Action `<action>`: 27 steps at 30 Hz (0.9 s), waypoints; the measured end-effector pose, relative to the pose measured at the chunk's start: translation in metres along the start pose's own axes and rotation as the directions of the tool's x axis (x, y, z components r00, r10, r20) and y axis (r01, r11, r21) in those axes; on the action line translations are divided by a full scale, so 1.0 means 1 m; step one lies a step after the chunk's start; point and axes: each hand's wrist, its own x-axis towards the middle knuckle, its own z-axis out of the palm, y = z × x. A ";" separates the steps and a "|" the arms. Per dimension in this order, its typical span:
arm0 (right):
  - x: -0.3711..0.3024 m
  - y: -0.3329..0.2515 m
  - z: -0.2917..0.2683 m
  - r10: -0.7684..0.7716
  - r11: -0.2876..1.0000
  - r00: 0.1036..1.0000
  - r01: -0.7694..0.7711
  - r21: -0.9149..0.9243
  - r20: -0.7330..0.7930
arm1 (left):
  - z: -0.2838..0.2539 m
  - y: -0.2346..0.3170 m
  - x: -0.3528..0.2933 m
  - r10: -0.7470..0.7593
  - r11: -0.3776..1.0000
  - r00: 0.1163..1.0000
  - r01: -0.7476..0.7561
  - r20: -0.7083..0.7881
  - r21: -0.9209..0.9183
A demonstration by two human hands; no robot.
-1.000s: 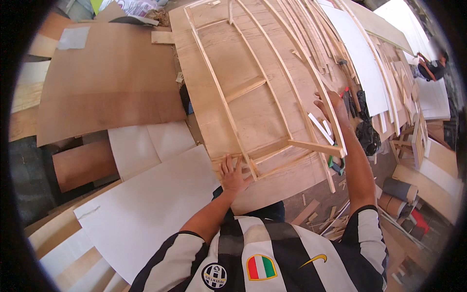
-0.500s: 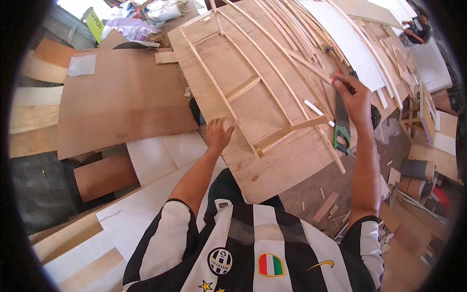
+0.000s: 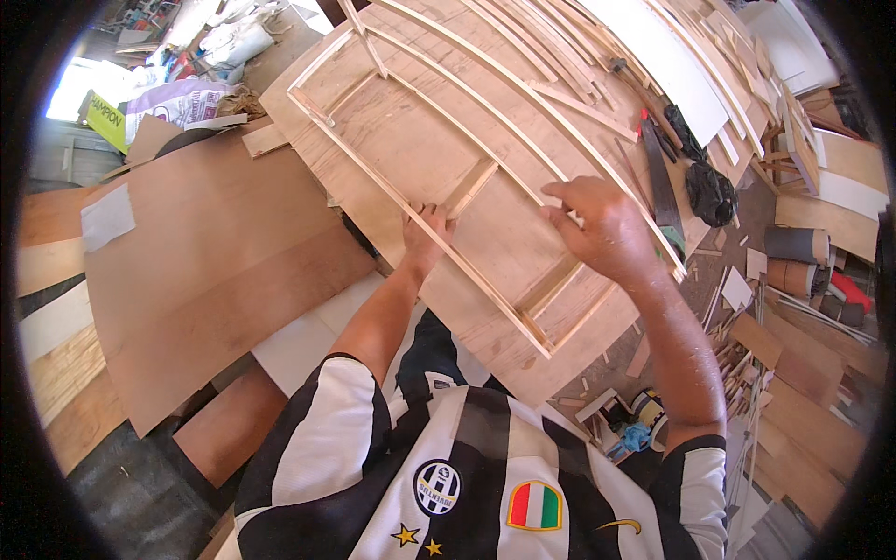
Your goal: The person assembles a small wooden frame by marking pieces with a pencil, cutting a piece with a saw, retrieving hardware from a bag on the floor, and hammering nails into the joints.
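A long wooden frame (image 3: pixel 482 185) of thin strips with crosspieces lies on a plywood worktop (image 3: pixel 327 238). My left hand (image 3: pixel 429 233) grips its near rail beside a middle crosspiece, fingers curled over the strip. Above the frame's right part is my right hand (image 3: pixel 597 229), thumb and fingers pinched together. Whatever sits between those fingertips is too small to make out. Right of the frame lies a handsaw (image 3: pixel 661 182) with a green handle, partly hidden by a strip. A slim red-tipped thing (image 3: pixel 643 114) rests at the saw's far end.
Loose wooden strips (image 3: pixel 523 47) and a white panel (image 3: pixel 635 42) cover the far side. A black plastic bag (image 3: pixel 711 193) lies at the right edge. Brown sheets (image 3: pixel 224 252) are stacked at left, with sacks (image 3: pixel 177 103) behind. Offcuts litter the floor at right.
My right hand has come left from the saw's far end to over the frame. My left hand has moved onto the near rail and closed on it. The frame sits differently on the worktop.
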 end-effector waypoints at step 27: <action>0.114 0.122 0.269 0.386 0.889 0.819 -0.207 -0.408 0.424 | -0.024 -0.102 0.071 0.254 0.959 0.966 -0.257 -0.043 -0.118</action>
